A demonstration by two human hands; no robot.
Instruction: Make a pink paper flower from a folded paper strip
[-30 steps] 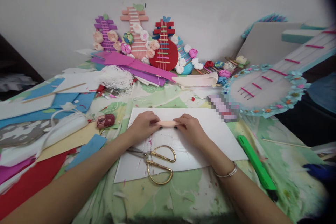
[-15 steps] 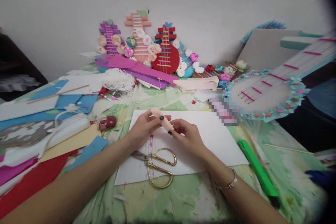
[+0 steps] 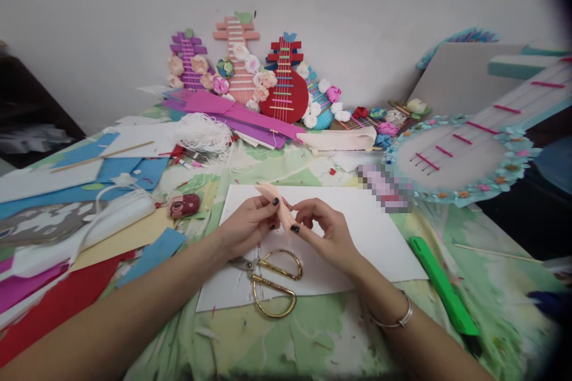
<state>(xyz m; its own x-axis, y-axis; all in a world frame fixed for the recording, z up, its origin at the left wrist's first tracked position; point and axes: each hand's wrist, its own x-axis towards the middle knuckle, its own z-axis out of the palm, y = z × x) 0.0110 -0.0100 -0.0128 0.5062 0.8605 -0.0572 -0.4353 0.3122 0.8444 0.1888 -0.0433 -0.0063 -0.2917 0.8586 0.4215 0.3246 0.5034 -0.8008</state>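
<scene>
Turned from its level stretch of one second ago, the peach paper [image 3: 286,215] now leans down to the right between the two hands, and it looks creased, where half a second ago it was flatter. From my distant seat I see, nearest, both bare forearms entering from the bottom corners and meeting toward the middle, the right one with a silver bracelet [image 3: 403,317] close to its wrist. Next come the scissors [image 3: 273,284], lying with gold handles toward the near edge of the white board [image 3: 370,238], the lower loop reaching over the green-patterned cloth [image 3: 322,339]. At the right, on this cloth, lies a green cutter [image 3: 442,286]. Above the board, the left hand [image 3: 245,223] is nearly closed, palm turned inward, its thumb with dark nail pressing the paper against the curled fingers. The right hand [image 3: 328,232] is rounded and half closed; its thumb stretches to the lower end of the paper, its index finger arches above, and a small gap is visible between them, while the fingertips hold the paper. I cannot tell how the hidden fingers are placed. Farther away, I find a maroon object [image 3: 184,206] at the left, then a heap of white string [image 3: 205,134], and before the wall [image 3: 335,0] a red lute-shaped craft [image 3: 286,95].
</scene>
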